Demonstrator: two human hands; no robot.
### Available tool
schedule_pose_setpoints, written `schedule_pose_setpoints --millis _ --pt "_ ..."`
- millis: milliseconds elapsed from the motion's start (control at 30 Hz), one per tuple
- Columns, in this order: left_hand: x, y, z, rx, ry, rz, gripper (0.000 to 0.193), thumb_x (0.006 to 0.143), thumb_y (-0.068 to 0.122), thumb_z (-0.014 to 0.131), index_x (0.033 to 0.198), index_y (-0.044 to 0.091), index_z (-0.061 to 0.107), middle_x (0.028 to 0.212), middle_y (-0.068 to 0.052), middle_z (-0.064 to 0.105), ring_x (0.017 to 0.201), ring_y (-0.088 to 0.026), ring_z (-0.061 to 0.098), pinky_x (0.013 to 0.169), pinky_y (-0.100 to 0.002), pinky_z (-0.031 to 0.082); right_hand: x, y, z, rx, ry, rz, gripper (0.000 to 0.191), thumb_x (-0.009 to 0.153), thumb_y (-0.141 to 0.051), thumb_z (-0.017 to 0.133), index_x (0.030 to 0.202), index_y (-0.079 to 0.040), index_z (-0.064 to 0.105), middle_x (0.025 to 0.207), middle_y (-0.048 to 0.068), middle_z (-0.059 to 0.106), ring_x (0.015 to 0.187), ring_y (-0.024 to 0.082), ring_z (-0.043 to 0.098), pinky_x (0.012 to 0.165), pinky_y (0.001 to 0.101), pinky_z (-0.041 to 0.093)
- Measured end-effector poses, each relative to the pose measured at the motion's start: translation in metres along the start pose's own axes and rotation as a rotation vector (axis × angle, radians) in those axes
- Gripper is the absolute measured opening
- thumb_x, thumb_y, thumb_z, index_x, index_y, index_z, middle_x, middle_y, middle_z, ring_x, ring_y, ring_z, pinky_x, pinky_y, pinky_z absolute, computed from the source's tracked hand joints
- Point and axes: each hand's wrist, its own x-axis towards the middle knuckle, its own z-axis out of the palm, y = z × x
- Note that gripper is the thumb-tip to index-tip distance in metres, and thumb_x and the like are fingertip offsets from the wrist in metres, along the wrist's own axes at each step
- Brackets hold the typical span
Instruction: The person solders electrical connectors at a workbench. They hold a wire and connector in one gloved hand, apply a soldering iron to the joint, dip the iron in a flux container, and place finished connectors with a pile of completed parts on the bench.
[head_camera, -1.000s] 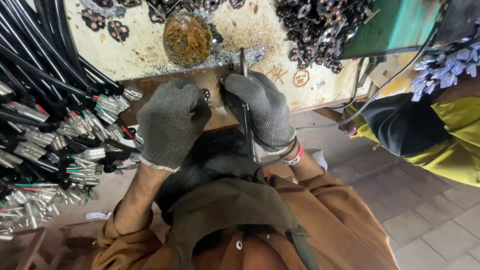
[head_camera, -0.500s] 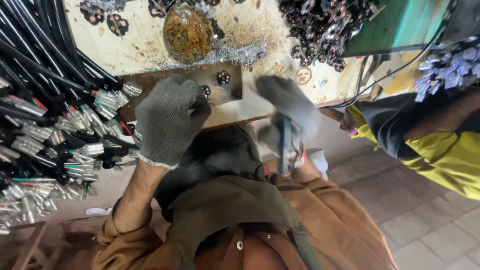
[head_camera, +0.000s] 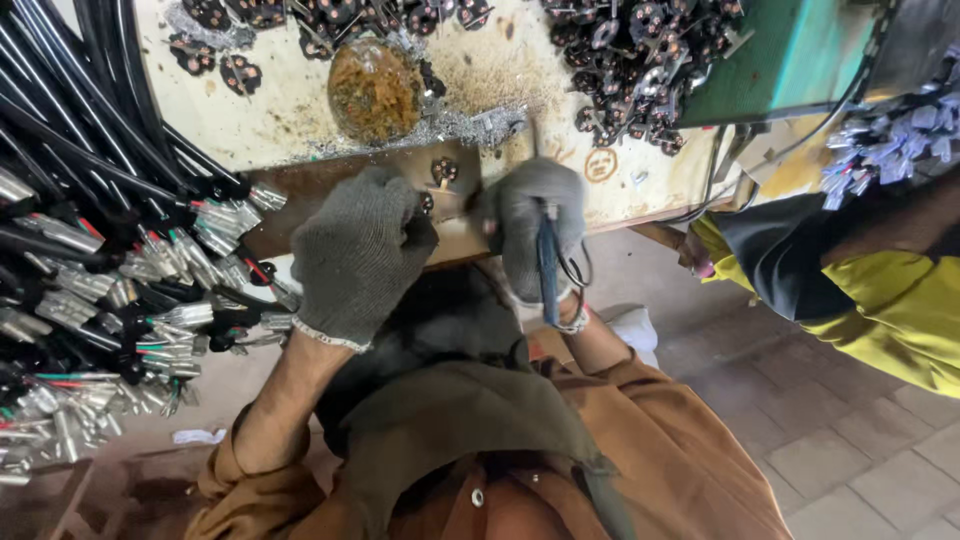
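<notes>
Gripping a blue-handled tool (head_camera: 547, 262) in a closed fist, the right hand (head_camera: 530, 235) is working at frame centre; the tool's long axis is running near-vertical, tip pointing up toward a small dark disc (head_camera: 443, 171) on the metal plate (head_camera: 330, 190). The left hand (head_camera: 358, 255), curled and nearer, is pressing just below-left of the disc.

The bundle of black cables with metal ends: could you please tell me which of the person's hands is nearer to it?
Left. The left hand is right beside the cable bundle; the right hand, gripping a blue-handled tool, is farther away.
</notes>
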Motion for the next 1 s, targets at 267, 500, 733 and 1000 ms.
schedule_pose_setpoints --millis 267,500,733,1000 --pt "0.001 -0.001 -0.003 0.079 -0.128 -0.073 0.018 0.083 0.025 0.077 0.090 0.012 0.067 0.091 -0.008 0.063 0.086 -0.030 0.066 0.065 -0.045 0.052 0.029 -0.052 0.043 -0.860 -0.079 -0.388 0.037 0.084 -0.002 0.090 0.105 -0.012 0.061 0.096 0.011 0.069 0.088 0.030 0.070 0.078 0.0351 0.057" --pt "-0.003 -0.001 0.000 0.031 -0.172 -0.111 0.017 0.082 0.025 0.078 0.089 0.013 0.068 0.091 -0.008 0.064 0.088 -0.031 0.066 0.068 -0.047 0.052 0.026 -0.052 0.048 -0.603 -0.064 -0.536 0.042 0.091 -0.002 0.086 0.119 -0.009 0.056 0.106 0.011 0.070 0.096 0.028 0.074 0.080 0.0349 0.060" --pt "-0.064 0.005 -0.008 0.157 0.083 -0.265 0.022 0.097 0.020 0.075 0.116 0.009 0.070 0.107 -0.012 0.067 0.089 -0.034 0.064 0.074 -0.047 0.051 0.023 -0.036 0.039 -0.655 0.025 -0.565 0.043 0.089 -0.007 0.085 0.120 -0.009 0.055 0.105 0.012 0.067 0.094 0.029 0.070 0.082 0.0378 0.057" --pt "0.021 0.051 -0.082 0.043 0.074 0.041 0.028 0.095 0.019 0.071 0.122 0.013 0.069 0.103 -0.010 0.068 0.084 -0.033 0.067 0.072 -0.046 0.054 -0.002 -0.020 0.022 0.041 0.058 -0.036 0.042 0.092 -0.005 0.079 0.126 -0.009 0.055 0.103 0.016 0.064 0.091 0.028 0.068 0.081 0.0388 0.055"
